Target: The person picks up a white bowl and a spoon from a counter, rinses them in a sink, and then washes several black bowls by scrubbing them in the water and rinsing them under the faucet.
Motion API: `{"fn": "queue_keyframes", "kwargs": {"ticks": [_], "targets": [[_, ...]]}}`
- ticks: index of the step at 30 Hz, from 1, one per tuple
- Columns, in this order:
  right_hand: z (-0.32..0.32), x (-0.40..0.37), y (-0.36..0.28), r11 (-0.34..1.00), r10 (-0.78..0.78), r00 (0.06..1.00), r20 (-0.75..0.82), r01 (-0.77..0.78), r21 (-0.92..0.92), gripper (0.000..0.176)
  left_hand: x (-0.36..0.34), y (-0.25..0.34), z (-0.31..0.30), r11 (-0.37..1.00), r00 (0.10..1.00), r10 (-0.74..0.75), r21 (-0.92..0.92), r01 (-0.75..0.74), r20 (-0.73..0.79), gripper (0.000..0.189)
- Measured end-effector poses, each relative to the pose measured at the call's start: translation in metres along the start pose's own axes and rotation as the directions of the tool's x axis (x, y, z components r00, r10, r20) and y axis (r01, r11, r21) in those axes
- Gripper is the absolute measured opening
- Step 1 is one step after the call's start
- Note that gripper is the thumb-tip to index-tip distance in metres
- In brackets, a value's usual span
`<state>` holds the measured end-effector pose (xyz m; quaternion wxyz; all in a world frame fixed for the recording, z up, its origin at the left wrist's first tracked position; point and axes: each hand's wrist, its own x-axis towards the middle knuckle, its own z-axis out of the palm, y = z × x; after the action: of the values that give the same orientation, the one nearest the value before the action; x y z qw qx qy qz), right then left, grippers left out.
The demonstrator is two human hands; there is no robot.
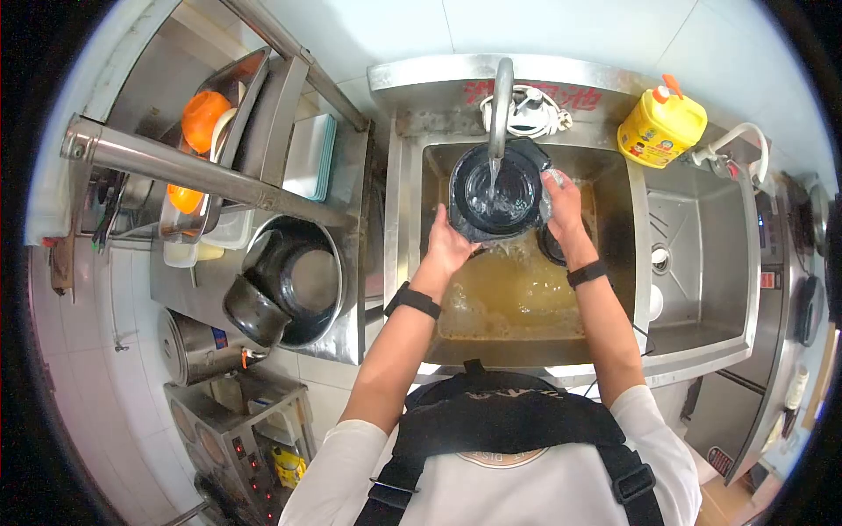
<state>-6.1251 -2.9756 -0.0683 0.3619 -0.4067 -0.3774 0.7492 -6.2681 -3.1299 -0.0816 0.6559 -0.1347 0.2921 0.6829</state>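
Note:
A black bowl (496, 191) with a squarish rim is under the running faucet (501, 105), and water splashes into it. My left hand (451, 244) grips its lower left edge, thumb up along the side. At the right edge, my right hand (564, 203) is closed on a pale, translucent wad (545, 200) pressed near the rim; its exact kind I cannot tell. Below the bowl, murky yellowish water fills the large steel sink (641, 289). Another dark dish (552, 246) shows partly under my right hand.
A yellow jug (660, 127) stands behind the small sink (702, 289) on the right. Left are a large pot (329, 302) with black pans inside, stacked trays (317, 158) and a metal shelf rail (202, 175). A coiled white hose (548, 114) lies behind the faucet.

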Motion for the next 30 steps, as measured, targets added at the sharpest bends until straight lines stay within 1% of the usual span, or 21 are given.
{"fn": "queue_keyframes", "kwargs": {"ticks": [1,2,4,6,8,10,11,13,14,15,16,18,19,20,21,23,24,25,26,28,30], "targets": [[0.003,0.000,0.001,0.998,-0.068,0.997,-0.044,0.068,-0.008,0.025,0.004,0.002,0.003,0.996,0.998,0.051,0.081,-0.048,-0.040,0.057],[0.005,-0.002,0.003,0.998,-0.070,0.997,-0.042,0.070,-0.009,0.025,0.006,0.001,0.005,0.982,0.992,0.106,0.162,-0.093,-0.075,0.059],[0.017,-0.012,-0.002,0.985,-0.171,0.974,-0.152,0.168,-0.029,0.027,0.010,-0.002,0.005,0.984,0.987,0.152,0.098,-0.147,-0.044,0.059],[0.020,-0.011,0.000,0.982,-0.190,0.973,-0.133,0.188,-0.032,0.027,0.009,-0.005,0.006,0.946,0.943,0.311,0.136,-0.295,-0.118,0.059],[0.018,-0.008,0.003,0.978,-0.208,0.971,-0.117,0.205,-0.036,0.028,0.001,-0.004,0.009,0.953,0.949,0.301,0.074,-0.295,-0.091,0.059],[0.013,-0.001,0.006,0.991,-0.098,0.986,-0.138,0.109,0.079,0.028,-0.009,-0.003,0.016,0.959,0.963,0.262,0.127,-0.253,-0.056,0.059],[0.013,0.003,0.012,0.991,-0.099,0.985,-0.138,0.110,0.079,0.028,-0.009,-0.003,0.013,0.959,0.963,0.262,0.128,-0.253,-0.055,0.059],[0.014,0.006,0.024,0.994,-0.092,0.980,-0.175,0.099,0.034,0.027,-0.011,-0.002,0.009,0.959,0.959,0.252,0.096,-0.265,0.128,0.058],[0.015,0.005,0.032,0.995,-0.088,0.981,-0.173,0.096,0.036,0.027,-0.013,-0.003,0.006,0.959,0.959,0.254,0.097,-0.267,0.124,0.058],[0.026,-0.005,0.035,0.952,-0.272,0.957,-0.103,0.252,-0.171,0.028,-0.020,-0.004,0.015,0.959,0.957,0.268,0.068,-0.276,0.107,0.057],[0.036,-0.015,0.041,0.842,-0.431,0.902,0.004,0.404,-0.357,0.029,-0.024,-0.007,0.018,0.958,0.956,0.281,0.039,-0.285,0.089,0.057],[0.056,-0.034,0.054,0.488,-0.596,0.775,0.210,0.557,-0.672,0.033,-0.026,-0.011,0.019,0.943,0.944,0.316,0.078,-0.324,0.095,0.056],[0.072,-0.054,0.056,0.454,-0.575,0.743,0.342,0.638,-0.623,0.034,-0.026,-0.014,0.021,0.926,0.932,0.347,0.116,-0.358,0.107,0.055],[0.085,-0.069,0.051,0.422,-0.547,0.695,0.468,0.711,-0.563,0.035,-0.026,-0.022,0.024,0.848,0.893,0.442,0.284,-0.448,0.089,0.057],[0.088,-0.072,0.047,0.422,-0.546,0.695,0.467,0.710,-0.564,0.035,-0.030,-0.025,0.020,0.852,0.896,0.437,0.286,-0.439,0.073,0.056],[0.091,-0.074,0.039,0.297,-0.437,0.594,0.675,0.804,-0.515,0.033,-0.035,-0.030,0.015,0.857,0.901,0.429,0.288,-0.427,0.059,0.056],[0.090,-0.070,0.037,0.298,-0.439,0.599,0.670,0.801,-0.520,0.033,-0.040,-0.028,0.016,0.863,0.933,0.359,0.375,-0.337,0.012,0.056],[0.085,-0.058,0.031,0.213,-0.446,0.640,0.626,0.755,-0.620,0.030,-0.046,-0.028,0.020,0.857,0.956,0.290,0.455,-0.242,-0.039,0.056],[0.079,-0.044,0.023,0.123,-0.457,0.674,0.580,0.694,-0.710,0.028,-0.052,-0.031,0.024,0.886,0.973,0.231,0.418,-0.200,-0.025,0.056],[0.050,-0.008,0.006,0.274,-0.236,0.890,0.391,0.447,-0.852,0.031,-0.048,-0.037,0.007,0.887,0.971,0.213,0.395,-0.240,0.113,0.058],[-0.004,0.030,0.025,0.441,-0.194,0.884,0.426,0.467,-0.767,0.033,-0.051,-0.034,0.009,0.898,0.970,0.221,0.366,-0.243,0.101,0.058]]}}
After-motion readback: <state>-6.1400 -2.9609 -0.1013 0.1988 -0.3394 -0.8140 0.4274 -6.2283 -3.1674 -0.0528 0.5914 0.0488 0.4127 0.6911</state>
